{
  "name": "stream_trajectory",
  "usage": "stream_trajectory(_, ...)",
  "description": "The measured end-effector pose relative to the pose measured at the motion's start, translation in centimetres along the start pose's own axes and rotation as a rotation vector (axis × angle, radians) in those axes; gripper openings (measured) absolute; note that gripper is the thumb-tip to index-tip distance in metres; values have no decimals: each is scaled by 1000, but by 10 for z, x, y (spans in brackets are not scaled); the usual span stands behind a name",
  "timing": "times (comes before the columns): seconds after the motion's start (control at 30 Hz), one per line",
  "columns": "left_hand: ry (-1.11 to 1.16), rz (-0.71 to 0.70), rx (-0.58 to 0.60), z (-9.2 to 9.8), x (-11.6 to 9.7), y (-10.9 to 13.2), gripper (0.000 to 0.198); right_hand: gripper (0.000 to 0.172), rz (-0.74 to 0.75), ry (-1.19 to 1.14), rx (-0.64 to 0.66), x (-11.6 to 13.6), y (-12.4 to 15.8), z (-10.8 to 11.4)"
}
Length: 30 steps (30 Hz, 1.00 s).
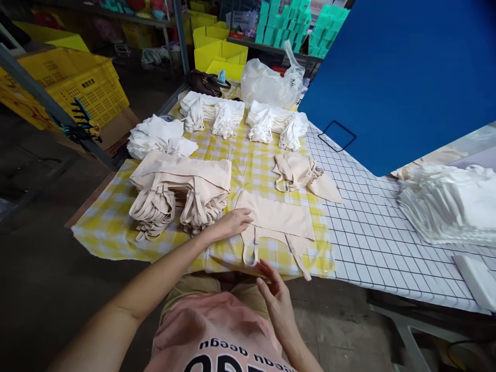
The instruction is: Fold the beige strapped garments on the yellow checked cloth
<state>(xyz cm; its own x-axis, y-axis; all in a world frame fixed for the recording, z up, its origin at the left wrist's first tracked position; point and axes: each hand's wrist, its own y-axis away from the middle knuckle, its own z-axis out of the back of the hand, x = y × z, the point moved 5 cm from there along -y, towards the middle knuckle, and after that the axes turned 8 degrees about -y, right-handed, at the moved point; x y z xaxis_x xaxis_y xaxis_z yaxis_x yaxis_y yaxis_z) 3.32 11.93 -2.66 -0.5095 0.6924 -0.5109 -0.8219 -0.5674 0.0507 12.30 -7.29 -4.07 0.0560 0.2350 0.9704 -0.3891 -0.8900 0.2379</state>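
Observation:
A beige camisole (pixel 281 217) lies spread flat on the yellow checked cloth, its straps pointing toward me. My left hand (pixel 233 223) rests on its left edge with the fingers stretched out. Just off the table's front edge, near the left strap, my right hand (pixel 274 290) hovers with thumb and fingers apart and nothing between them. Left of the flat camisole stands a thick stack of beige camisoles (pixel 182 178) with straps hanging in bunches. Behind it, to the right, is a crumpled beige garment (pixel 296 173).
White garment stacks (pixel 213 111) line the back, with a loose white pile (pixel 158 137) at left and a plastic bag (pixel 271 82) behind. A large blue panel (pixel 387 77) blocks the right rear. More white garments (pixel 453 201) lie at right. A metal post (pixel 46 98) rises at left.

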Motion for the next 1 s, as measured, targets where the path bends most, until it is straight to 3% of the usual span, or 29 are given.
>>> stream_trajectory(0.07, -4, 70, -100, 7, 4, -7, 34, 37, 109, 194, -84, 15, -19, 27)
stream_trajectory(0.17, -111, 199, -207, 16, 7, -21, 35, 30, 209, 540, -271, 48, -71, 81)
stream_trajectory(0.27, -266, 448, -221, 20, 11, -35, 30, 28, 0, 794, -408, 68, -130, 129)
stream_trajectory(0.33, -312, 602, -190, 20, 14, -44, 31, 20, -58, 831, -422, 74, -162, 142)
stream_trajectory(0.47, -268, 736, -100, 20, 21, -57, 39, 15, -124, 831, -350, 68, -195, 135)
stream_trajectory(0.67, -210, 654, -13, 28, 31, -61, 21, 4, -123, 746, -271, 55, -196, 133)
stream_trajectory(0.8, -201, 628, -41, 28, 26, -55, 22, 14, -142, 722, -275, 53, -194, 139)
stream_trajectory(1.0, -178, 692, -88, 29, 26, -56, 40, 12, -157, 781, -334, 53, -201, 130)
